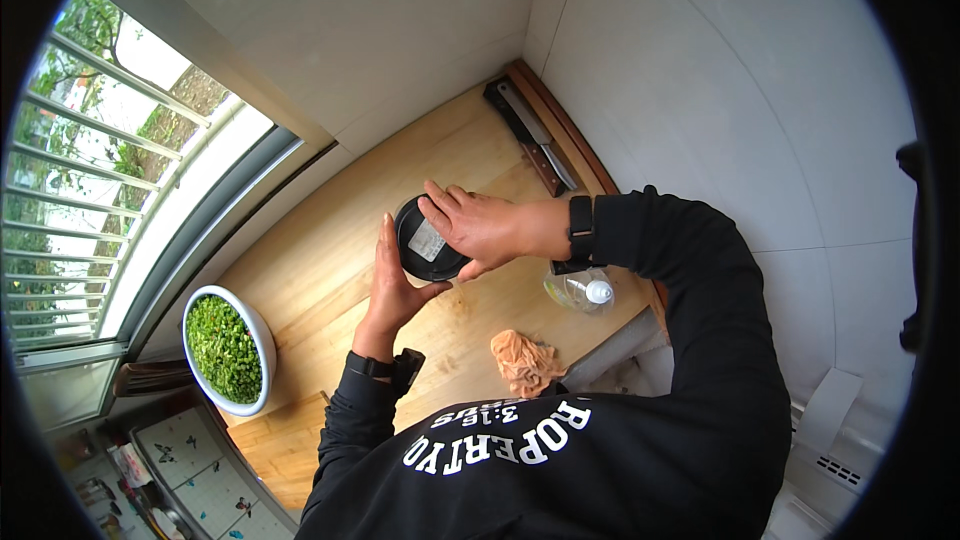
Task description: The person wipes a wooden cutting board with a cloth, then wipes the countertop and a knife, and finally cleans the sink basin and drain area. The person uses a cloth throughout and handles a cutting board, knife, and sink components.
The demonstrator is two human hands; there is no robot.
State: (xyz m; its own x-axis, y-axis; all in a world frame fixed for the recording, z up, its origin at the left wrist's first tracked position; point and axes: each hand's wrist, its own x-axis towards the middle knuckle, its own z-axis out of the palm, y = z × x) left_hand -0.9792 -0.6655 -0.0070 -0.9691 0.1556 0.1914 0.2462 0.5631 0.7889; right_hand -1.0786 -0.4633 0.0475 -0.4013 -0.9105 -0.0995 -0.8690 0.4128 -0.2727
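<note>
Above the wooden countertop (330, 300), both hands are at a round container with a black lid (420, 229); a pale label lies on the lid. My left hand (394, 281) is at its near left side, thumb and fingers spread around the rim. My right hand (480, 229) rests over the lid's right part, fingers across the top and thumb along the near edge. The container's body is mostly hidden beneath the lid and hands. A crumpled orange cloth (525, 361) lies on the countertop nearer the body.
Chopped greens fill a white oval basin (266, 330) at left. A clear bottle with a white nozzle (577, 291) is under my right forearm. A cleaver (529, 116) and another wooden-handled knife (546, 171) lie along the back right edge. A barred window is at left.
</note>
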